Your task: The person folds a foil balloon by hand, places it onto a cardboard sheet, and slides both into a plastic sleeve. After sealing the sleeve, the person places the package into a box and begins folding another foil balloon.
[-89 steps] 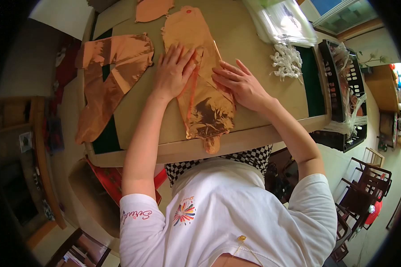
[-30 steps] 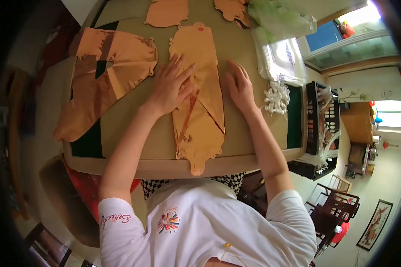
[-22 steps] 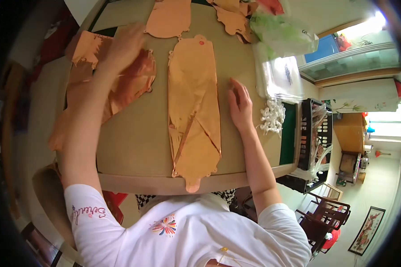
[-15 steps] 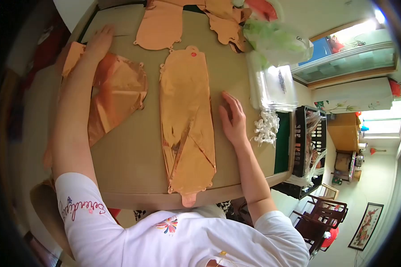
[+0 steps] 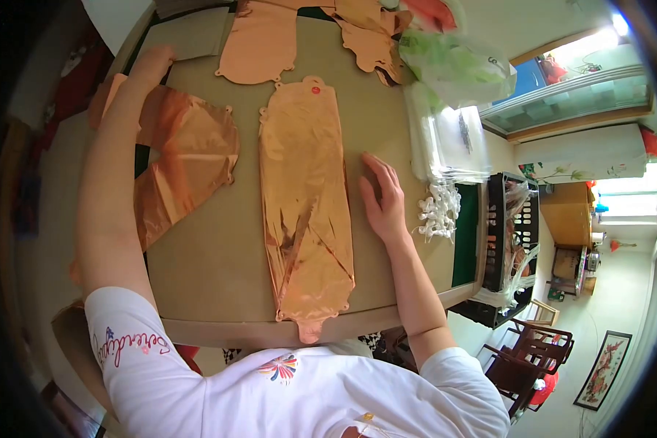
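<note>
A flat rose-gold foil balloon lies lengthwise on the brown tabletop in front of me, with a small red round sticker near its far end. My left hand reaches to the far left, fingers curled in at the edge of a brown cardboard sheet; the fingertips are partly hidden. Under and beside my left forearm lies another folded rose-gold foil balloon. To the right of the middle balloon, my right hand rests on the tabletop with fingers spread, holding nothing.
More foil balloons lie along the far side. At the right are clear plastic bags, a green-and-white bag and a pile of small white pieces. A black crate stands beyond the right edge; wooden chairs stand farther off.
My left hand has gone from lying spread on the surface to curled fingers, drawn slightly left. The cardboard edge beside it shows more distinctly. My right hand stays where it was.
</note>
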Motion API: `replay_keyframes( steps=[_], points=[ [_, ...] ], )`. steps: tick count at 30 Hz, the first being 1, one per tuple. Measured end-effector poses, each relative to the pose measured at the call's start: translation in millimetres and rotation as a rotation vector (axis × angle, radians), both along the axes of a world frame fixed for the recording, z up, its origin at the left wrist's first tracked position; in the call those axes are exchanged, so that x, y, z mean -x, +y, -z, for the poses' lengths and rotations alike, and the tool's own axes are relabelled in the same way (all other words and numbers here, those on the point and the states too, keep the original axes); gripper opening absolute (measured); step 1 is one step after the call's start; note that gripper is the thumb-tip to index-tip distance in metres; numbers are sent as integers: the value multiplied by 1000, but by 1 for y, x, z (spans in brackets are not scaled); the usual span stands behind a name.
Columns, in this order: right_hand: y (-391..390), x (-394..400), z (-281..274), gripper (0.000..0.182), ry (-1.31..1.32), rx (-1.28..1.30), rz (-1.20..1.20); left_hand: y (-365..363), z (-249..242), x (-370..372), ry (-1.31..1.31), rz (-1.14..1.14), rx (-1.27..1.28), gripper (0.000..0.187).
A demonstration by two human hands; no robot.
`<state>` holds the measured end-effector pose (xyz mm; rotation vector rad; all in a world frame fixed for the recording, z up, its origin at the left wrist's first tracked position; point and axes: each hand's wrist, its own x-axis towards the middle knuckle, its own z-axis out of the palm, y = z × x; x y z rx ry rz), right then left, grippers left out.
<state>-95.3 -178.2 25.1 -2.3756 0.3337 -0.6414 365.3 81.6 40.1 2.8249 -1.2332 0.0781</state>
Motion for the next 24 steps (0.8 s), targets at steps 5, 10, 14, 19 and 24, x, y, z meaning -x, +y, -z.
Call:
replay_keyframes(
  steps=[5, 10, 14, 19, 24],
  points=[
    [0, -1, 1, 36, -25, 54, -8, -9, -6, 24, -169, -167, 33, 20],
    [0, 1, 4, 33, -36, 62, 22, -10, -26, 32, -570, -77, 425, 19],
    [1, 3, -3, 30, 36, -204, 138, -17, -96, 120, -653, 136, 634, 20],
    [5, -1, -12, 31, -150, -848, 11, -14, -59, 308, -436, 464, 557, 22],
    [34, 8, -35, 59, 218, -868, 23, -2, -27, 403, -82, 516, 455, 34]
  ],
)
